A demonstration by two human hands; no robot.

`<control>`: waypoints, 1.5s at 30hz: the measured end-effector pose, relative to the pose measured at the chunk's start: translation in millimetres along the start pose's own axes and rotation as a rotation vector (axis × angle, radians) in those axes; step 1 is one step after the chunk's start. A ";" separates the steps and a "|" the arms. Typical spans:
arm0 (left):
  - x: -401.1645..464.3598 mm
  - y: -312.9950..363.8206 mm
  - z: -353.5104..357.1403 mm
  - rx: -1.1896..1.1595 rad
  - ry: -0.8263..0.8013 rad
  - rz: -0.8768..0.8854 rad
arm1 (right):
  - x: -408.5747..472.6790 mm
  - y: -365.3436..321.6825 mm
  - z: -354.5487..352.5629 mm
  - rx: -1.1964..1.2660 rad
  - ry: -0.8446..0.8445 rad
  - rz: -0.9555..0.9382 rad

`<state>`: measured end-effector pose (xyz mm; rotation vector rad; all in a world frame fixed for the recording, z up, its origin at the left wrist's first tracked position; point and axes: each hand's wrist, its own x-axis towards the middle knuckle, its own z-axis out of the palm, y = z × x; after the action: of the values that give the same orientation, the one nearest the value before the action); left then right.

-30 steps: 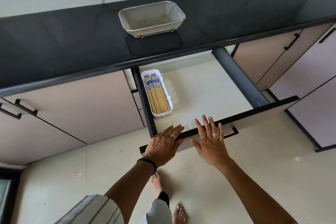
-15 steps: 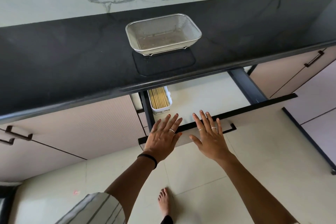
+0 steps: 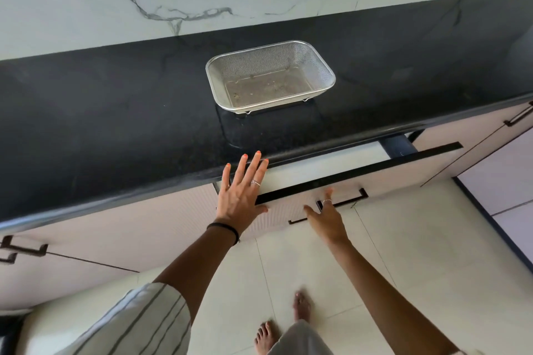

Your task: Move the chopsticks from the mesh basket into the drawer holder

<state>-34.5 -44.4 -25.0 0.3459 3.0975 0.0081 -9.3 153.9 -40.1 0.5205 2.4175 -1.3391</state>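
Note:
The steel mesh basket point(image 3: 270, 78) stands on the black counter and holds no chopsticks. Below it the drawer point(image 3: 386, 174) is open by only a narrow gap. The white holder and the chopsticks are hidden under the counter edge. My left hand point(image 3: 240, 194) lies flat with straight fingers over the drawer's left top edge, fingertips at the counter lip. My right hand point(image 3: 326, 215) presses with open fingers against the drawer front at its black handle point(image 3: 350, 200).
The black countertop point(image 3: 115, 124) overhangs the drawer, with a marble wall behind. Closed cabinet doors with black handles point(image 3: 24, 249) flank the drawer on both sides. My bare feet point(image 3: 288, 323) stand on the pale tiled floor.
The drawer has slid most of the way in, hiding the holder with the chopsticks. Both hands moved forward with the drawer front, and the view tilted up toward the counter.

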 end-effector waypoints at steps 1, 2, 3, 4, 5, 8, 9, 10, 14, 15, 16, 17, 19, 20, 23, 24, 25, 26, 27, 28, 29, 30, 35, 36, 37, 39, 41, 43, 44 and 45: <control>6.3 -4.1 -0.1 0.004 0.012 -0.006 | 6.0 -2.7 -0.1 -0.005 -0.001 -0.018; 12.9 -8.2 0.1 0.001 0.024 -0.010 | 13.1 -5.5 -0.6 -0.007 -0.011 -0.041; 19.0 -12.5 0.2 -0.003 0.032 -0.016 | 21.1 -7.8 -1.3 -0.010 -0.024 -0.064; 23.9 -16.4 0.0 -0.003 0.036 -0.022 | 28.1 -10.3 -2.1 -0.020 -0.037 -0.082; 30.0 -20.2 0.0 0.008 0.041 -0.027 | 37.4 -13.8 -2.6 -0.036 -0.048 -0.096; 44.2 -29.0 -0.6 0.078 0.106 -0.001 | 60.0 -23.6 0.2 -0.079 -0.050 -0.135; 45.9 -31.0 -0.6 0.095 0.155 0.025 | 63.8 -25.4 2.7 -0.082 -0.031 -0.140; 48.1 -33.4 1.8 0.110 0.212 0.050 | 68.1 -26.0 5.9 -0.074 -0.010 -0.138; 50.5 -37.9 14.0 0.197 0.343 0.087 | 77.7 -27.7 15.1 0.002 0.037 -0.137; 51.2 -38.3 16.8 0.215 0.370 0.084 | 81.0 -29.6 15.4 -0.001 0.038 -0.137; 52.1 -38.4 19.1 0.224 0.396 0.075 | 84.6 -32.0 15.5 -0.012 0.035 -0.139; 52.6 -37.8 21.0 0.224 0.420 0.064 | 87.6 -33.7 15.0 -0.025 0.027 -0.140; 53.0 -35.9 22.3 0.218 0.458 0.049 | 90.9 -38.1 14.2 -0.043 0.001 -0.125; 52.6 -35.4 22.2 0.214 0.460 0.044 | 90.9 -39.6 13.8 -0.053 -0.009 -0.120; 50.2 -33.2 17.2 0.174 0.397 0.015 | 86.0 -43.5 9.7 -0.103 -0.033 -0.135; 50.3 -32.2 14.4 0.152 0.347 0.002 | 85.1 -45.0 6.9 -0.137 -0.047 -0.145; 49.4 -31.2 9.7 0.134 0.273 -0.009 | 83.7 -46.8 3.0 -0.173 -0.069 -0.151; 48.5 -31.3 6.4 0.116 0.201 -0.009 | 82.7 -49.4 -1.4 -0.209 -0.096 -0.149; 47.3 -31.7 2.3 0.094 0.123 -0.010 | 81.4 -52.6 -6.9 -0.247 -0.120 -0.141; 46.2 -32.4 -0.8 0.069 0.072 -0.009 | 79.0 -56.9 -12.2 -0.294 -0.137 -0.144; 44.7 -32.6 -4.5 0.042 0.046 -0.018 | 75.6 -61.2 -16.6 -0.341 -0.143 -0.160; 40.3 -32.0 -9.4 0.006 0.071 -0.022 | 68.9 -65.0 -20.7 -0.377 -0.128 -0.198; 12.3 -27.3 -40.9 -0.076 0.315 -0.011 | 19.9 -83.6 -29.8 -0.343 -0.033 -0.470; 9.0 -28.2 -47.7 -0.072 0.358 -0.004 | 10.7 -90.5 -31.4 -0.311 -0.035 -0.532; 7.6 -30.1 -57.2 -0.061 0.373 -0.007 | 3.7 -99.5 -33.7 -0.285 -0.038 -0.592; 10.2 -36.0 -78.2 -0.016 0.370 -0.035 | -5.9 -121.6 -39.8 -0.234 -0.025 -0.693; 11.3 -43.7 -103.3 0.024 0.401 -0.063 | -13.5 -145.4 -46.1 -0.200 0.032 -0.786; 12.1 -51.7 -132.2 0.069 0.450 -0.067 | -19.3 -171.3 -54.3 -0.214 0.079 -0.873; 14.4 -55.6 -146.2 0.089 0.484 -0.063 | -19.4 -184.0 -58.5 -0.231 0.092 -0.903; 16.9 -59.6 -164.5 0.105 0.507 -0.073 | -21.5 -200.0 -63.9 -0.236 0.116 -0.929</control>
<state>-68.3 -99.3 138.6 0.2666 3.6213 -0.0804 -90.0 106.8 149.2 -0.6995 2.9876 -1.2779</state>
